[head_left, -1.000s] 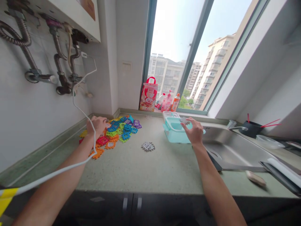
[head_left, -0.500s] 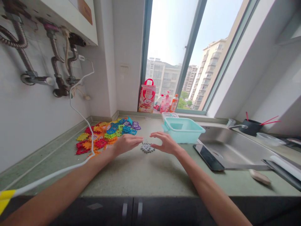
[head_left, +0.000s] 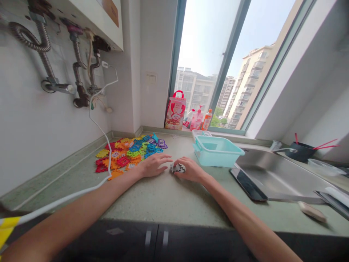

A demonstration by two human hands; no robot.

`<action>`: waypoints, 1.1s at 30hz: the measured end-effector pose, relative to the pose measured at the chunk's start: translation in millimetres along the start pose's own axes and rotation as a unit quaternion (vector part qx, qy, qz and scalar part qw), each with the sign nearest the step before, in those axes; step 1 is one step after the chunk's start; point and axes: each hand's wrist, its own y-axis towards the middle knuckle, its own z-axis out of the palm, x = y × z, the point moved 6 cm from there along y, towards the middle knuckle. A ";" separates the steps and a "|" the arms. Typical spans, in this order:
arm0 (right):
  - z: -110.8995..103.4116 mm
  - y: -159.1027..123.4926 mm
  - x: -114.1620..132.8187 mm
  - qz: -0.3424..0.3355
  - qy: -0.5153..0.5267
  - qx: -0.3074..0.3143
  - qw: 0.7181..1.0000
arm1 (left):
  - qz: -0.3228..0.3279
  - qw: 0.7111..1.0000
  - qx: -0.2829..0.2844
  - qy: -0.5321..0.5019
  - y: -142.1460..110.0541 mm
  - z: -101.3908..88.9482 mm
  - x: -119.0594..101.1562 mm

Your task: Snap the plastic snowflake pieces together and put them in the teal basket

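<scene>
On the counter between my hands sits a small stack of grey and white toothed plastic tiles (head_left: pixel 178 168), like interlocking building pieces. My right hand (head_left: pixel 189 169) curls around it from the right, thumb at the near side and fingers over the far side, partly hiding it. Just left of the stack, my left hand (head_left: pixel 156 165) has its fingers stretched out and apart, with nothing in it. Beyond my left hand spreads a heap of toothed plastic tiles (head_left: pixel 135 149) in red, orange, yellow, green, blue and purple.
A turquoise plastic basin (head_left: pixel 218 160) stands behind my right hand. A black phone (head_left: pixel 248 185) lies beside the steel sink (head_left: pixel 280 178), with a soap-like bar (head_left: pixel 312 211) near the front. A white cable (head_left: pixel 89 191) crosses over my left forearm. Bottles (head_left: pixel 196 119) line the windowsill.
My right hand has closed in around the grey and white tiles. My left hand has turned flatter, its fingers more spread. The view has shifted slightly left.
</scene>
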 end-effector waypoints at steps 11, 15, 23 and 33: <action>-15.8 -11.0 -18.4 0.022 0.082 0.046 0.995 | -0.045 0.999 -0.008 0.016 -7.8 -0.5 19.5; 0.3 -9.0 -22.4 0.059 0.061 0.055 0.995 | -0.047 0.999 -0.003 0.013 -7.0 2.3 20.9; -34.2 -4.2 -3.3 -0.019 -0.023 -0.036 0.999 | -0.063 0.997 0.026 0.047 -5.9 6.3 19.8; -181.1 -84.3 -106.0 0.175 -0.257 -0.449 0.838 | -0.016 0.983 0.095 0.155 52.7 45.7 -10.7</action>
